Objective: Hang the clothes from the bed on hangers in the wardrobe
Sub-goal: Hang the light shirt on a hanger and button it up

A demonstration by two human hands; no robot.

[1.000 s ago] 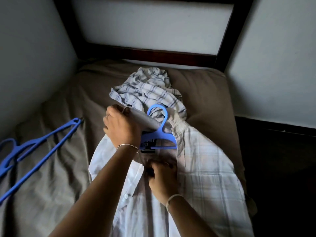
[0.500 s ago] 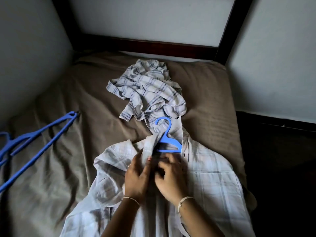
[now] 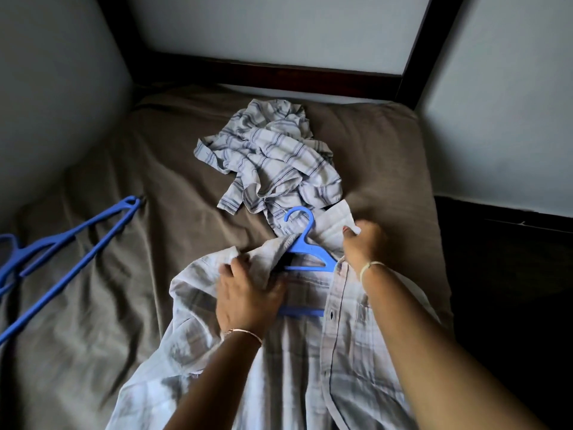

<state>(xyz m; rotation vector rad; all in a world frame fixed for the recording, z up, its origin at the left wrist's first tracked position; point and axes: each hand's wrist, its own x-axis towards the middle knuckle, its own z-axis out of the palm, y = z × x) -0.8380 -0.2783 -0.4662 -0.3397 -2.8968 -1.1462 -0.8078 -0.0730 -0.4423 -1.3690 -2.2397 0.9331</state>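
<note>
The bed [image 3: 130, 290] fills the corner of a dim room, covered in a creased brown sheet and pushed up against pale walls [image 3: 511, 119] on the left and at the head. A dark wooden bed frame [image 3: 279, 74] runs along the head, with a post rising at its right end. To the right of the mattress the floor [image 3: 511, 290] lies in deep shadow.

A pale checked shirt [image 3: 356, 352] is spread flat on the near part of the sheet, front open, with a blue hanger [image 3: 305, 243] inside it and the hook poking out past the collar. The left hand [image 3: 248, 293] grips the shirt's left front by the collar, fingers curled into the cloth. The right hand [image 3: 364, 243] pinches the other side of the collar.

Just beyond the hook a striped shirt [image 3: 273, 162] lies crumpled mid-bed. Spare blue hangers [image 3: 71, 243] rest on the sheet well off to the left.
</note>
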